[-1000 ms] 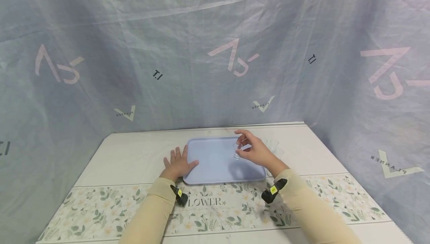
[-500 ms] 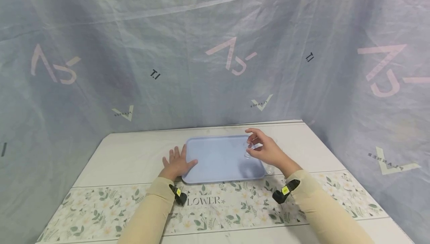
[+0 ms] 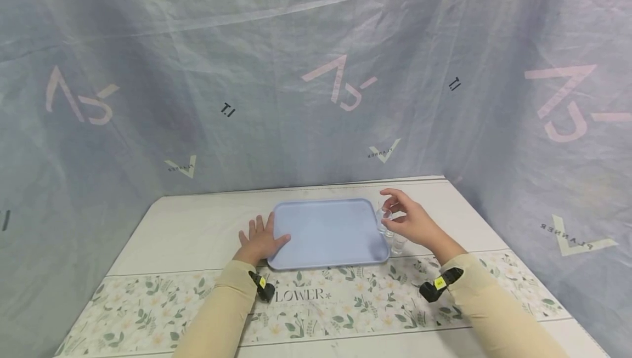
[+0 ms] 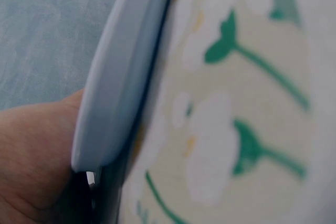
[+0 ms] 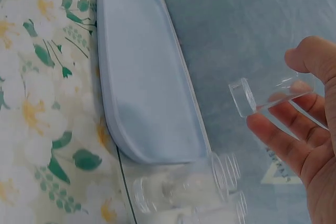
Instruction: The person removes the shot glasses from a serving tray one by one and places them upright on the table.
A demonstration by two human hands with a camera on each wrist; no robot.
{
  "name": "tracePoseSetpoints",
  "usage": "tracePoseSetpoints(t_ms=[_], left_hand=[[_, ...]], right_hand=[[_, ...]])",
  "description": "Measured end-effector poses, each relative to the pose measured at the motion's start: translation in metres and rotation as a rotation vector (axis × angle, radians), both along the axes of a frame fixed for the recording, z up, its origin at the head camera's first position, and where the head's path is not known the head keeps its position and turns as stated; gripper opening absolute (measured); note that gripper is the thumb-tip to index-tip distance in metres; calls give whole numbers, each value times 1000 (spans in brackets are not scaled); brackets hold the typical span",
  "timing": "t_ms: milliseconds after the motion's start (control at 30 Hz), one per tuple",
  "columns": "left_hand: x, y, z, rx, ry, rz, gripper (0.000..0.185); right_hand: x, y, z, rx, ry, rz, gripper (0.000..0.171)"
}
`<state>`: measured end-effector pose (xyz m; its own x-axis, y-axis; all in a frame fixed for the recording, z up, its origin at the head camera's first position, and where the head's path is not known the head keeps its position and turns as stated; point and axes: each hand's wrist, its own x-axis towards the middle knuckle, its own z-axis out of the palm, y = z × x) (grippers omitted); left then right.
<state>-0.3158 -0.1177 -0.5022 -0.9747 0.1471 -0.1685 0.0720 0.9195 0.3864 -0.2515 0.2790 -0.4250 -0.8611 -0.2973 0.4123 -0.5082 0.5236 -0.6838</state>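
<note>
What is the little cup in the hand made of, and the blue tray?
The cup in the right hand looks like clear glass or hard plastic: you see the fingers through it. The tray looks like smooth matte plastic, pale blue, with a rounded molded rim.

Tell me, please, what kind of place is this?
Probably a makeshift recording booth: printed fabric sheets hang as walls around a table with a flowered cloth, bearing a blue tray and clear glasses.
</note>
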Motion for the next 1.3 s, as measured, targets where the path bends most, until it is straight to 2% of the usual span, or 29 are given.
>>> tracePoseSetpoints(t_ms=[100,300,900,1300], left_hand=[[3,0,2,15,25,2,91],[2,1,-1,23,9,-1,92],[4,1,2,2,43,-3,92],[4,1,3,4,37,-2,92]], right_hand=[[2,7,0,6,-2,-14,69],[7,21,0,6,-1,-50,70],[24,64,-6,42,32,-155,70],[25,69,-16,31,32,-165,70]])
